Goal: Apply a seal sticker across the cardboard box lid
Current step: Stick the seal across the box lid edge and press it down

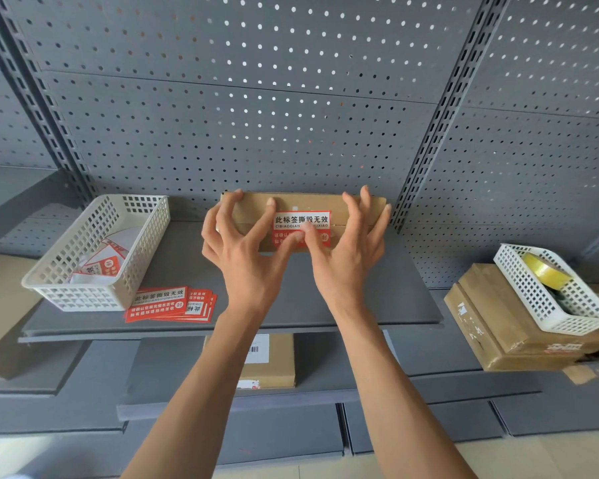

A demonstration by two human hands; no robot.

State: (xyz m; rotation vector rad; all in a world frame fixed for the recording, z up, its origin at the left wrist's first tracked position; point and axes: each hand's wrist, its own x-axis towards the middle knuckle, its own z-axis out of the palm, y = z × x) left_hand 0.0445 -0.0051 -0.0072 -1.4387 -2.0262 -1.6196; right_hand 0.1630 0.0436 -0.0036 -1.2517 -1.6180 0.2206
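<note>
Both thumbs meet on the lower half of the seal sticker (pixel 302 227), pressing it flat where it crosses the lid seam of the cardboard box (pixel 303 216). The left hand (pixel 246 250) has its fingers (pixel 229 210) spread apart over the box's left end, one fingertip resting on the top face just left of the sticker. The right hand (pixel 346 252) mirrors it, fingers fanned wide over the box's right end, tips on the top edge and far corner. Neither hand is clamped around anything; they press and steady.

The box sits on a grey shelf (pixel 377 299), its back against the pegboard wall (pixel 256 115). Left of the box on the same shelf stands a white basket (pixel 97 257) with sticker backing sheets inside, and in front of that basket, nearer than the box, lies a fan of spare stickers (pixel 170 305). Well to the right of the box, a second white basket (pixel 554 292) holding a yellow tape roll (pixel 543 271) rests on stacked cartons (pixel 498 326).
</note>
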